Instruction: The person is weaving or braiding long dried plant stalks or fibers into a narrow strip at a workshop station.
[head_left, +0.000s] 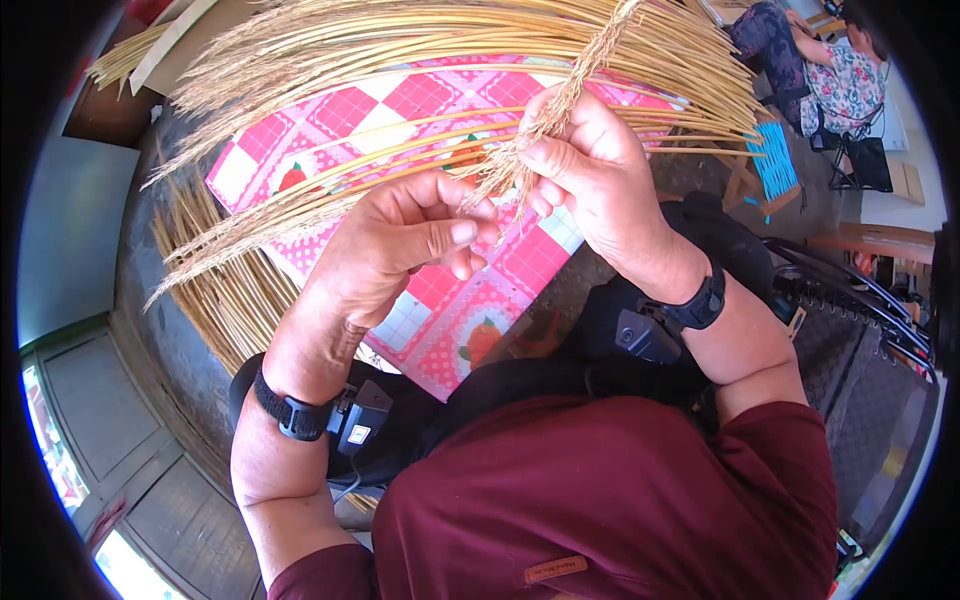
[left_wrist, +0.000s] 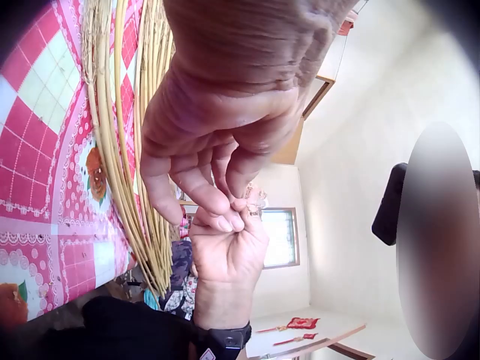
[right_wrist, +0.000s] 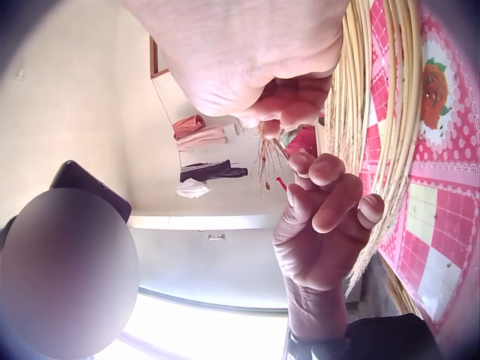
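A dry grass plume (head_left: 590, 60) rises between my two hands above a pink checked cloth (head_left: 500, 290). My right hand (head_left: 540, 165) grips the plume in curled fingers, thumb pressed against its lower tuft. My left hand (head_left: 470, 225) sits just left of it and pinches the fine strands at the tuft's end between thumb and fingers. In the left wrist view the left hand (left_wrist: 225, 214) meets the right hand (left_wrist: 225, 255) fingertip to fingertip. The right wrist view shows the right hand (right_wrist: 274, 120) with reddish strands hanging from it and the left hand (right_wrist: 330, 210) curled below.
Several long yellow stalks (head_left: 400, 40) with feathery ends fan across the cloth. More stalks (head_left: 220, 290) lie in a heap at the left. A seated person (head_left: 830, 80) and a blue-seated stool (head_left: 775, 165) are at the back right. A black metal frame (head_left: 850, 290) stands at the right.
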